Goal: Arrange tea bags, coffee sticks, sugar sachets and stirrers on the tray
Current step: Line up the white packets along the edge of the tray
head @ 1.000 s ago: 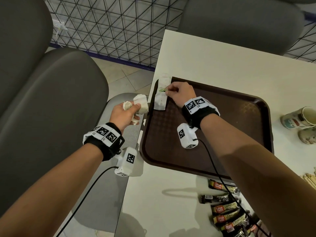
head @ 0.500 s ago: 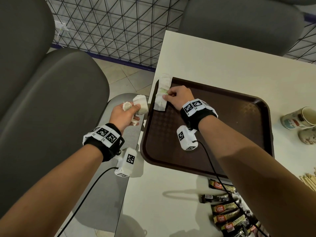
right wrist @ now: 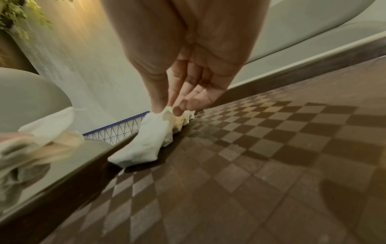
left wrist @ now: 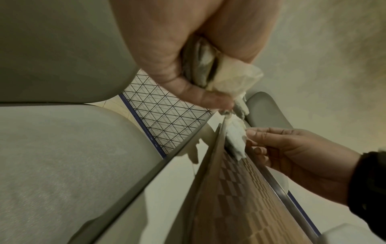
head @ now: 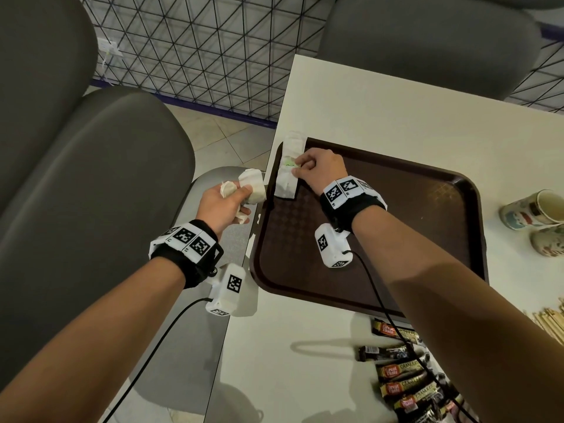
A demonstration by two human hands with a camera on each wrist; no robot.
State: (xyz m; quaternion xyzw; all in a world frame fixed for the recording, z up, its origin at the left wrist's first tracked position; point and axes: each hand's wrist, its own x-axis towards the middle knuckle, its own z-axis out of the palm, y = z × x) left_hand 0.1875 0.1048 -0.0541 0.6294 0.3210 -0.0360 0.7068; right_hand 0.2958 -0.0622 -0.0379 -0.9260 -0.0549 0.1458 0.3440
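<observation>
A brown tray (head: 412, 227) lies on the cream table. White tea bags (head: 288, 166) lie end to end along its left rim. My right hand (head: 295, 167) hovers over that row, and in the right wrist view its thumb and fingers (right wrist: 158, 102) pinch the top edge of one tea bag (right wrist: 146, 143). My left hand (head: 241, 190) stays off the table's left edge, beside the tray. It grips a bunch of tea bags (head: 251, 186), seen crumpled in its fist in the left wrist view (left wrist: 231, 77). Coffee sticks (head: 403, 389) and wooden stirrers (head: 552, 325) lie on the table near me.
Two patterned cups (head: 537, 209) lie at the table's right edge. Grey padded chairs (head: 91, 178) stand left of the table and behind it, before a black wire grid. Cables run from both wrist cameras across the near table. Most of the tray floor is bare.
My right hand has shifted slightly toward me along the row of tea bags. The left hand has stayed where it was with its bunch.
</observation>
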